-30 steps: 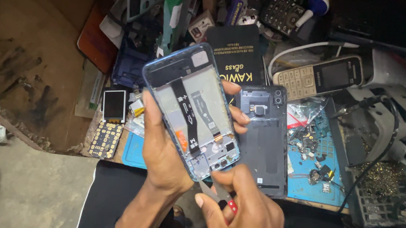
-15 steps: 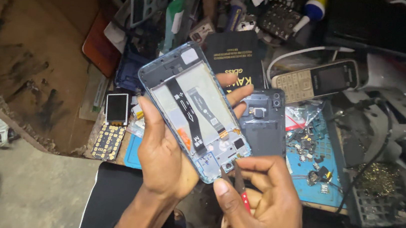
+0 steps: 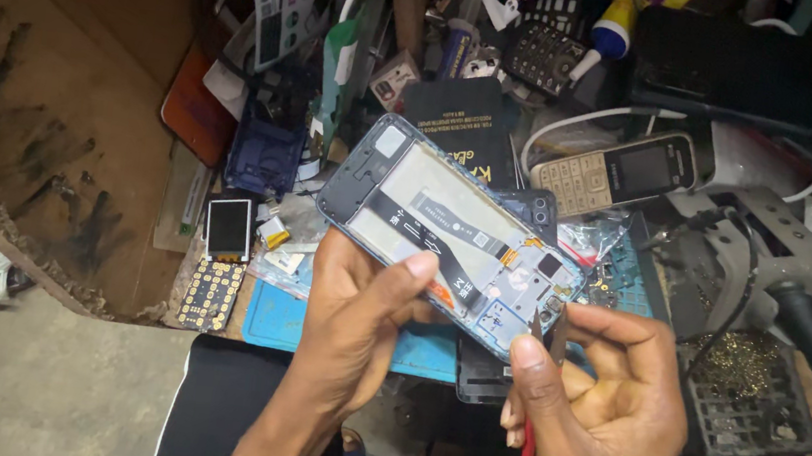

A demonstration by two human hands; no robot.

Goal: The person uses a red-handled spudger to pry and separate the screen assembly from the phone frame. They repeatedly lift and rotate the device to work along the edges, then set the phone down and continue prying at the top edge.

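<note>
While our left hand (image 3: 358,303) grips the opened blue phone frame with its black ribbon cables (image 3: 451,233), long axis slanting from upper left to lower right above the cluttered tabletop (image 3: 335,326), our right hand (image 3: 599,399) pinches a red-handled tool (image 3: 531,442) at its lower right corner.

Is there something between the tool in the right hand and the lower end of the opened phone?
Nothing visible. The right hand holds a red-handled tool whose tip is right at the lower end of the opened phone, held by the left hand. The left thumb lies on the middle, beside the tip.
</note>
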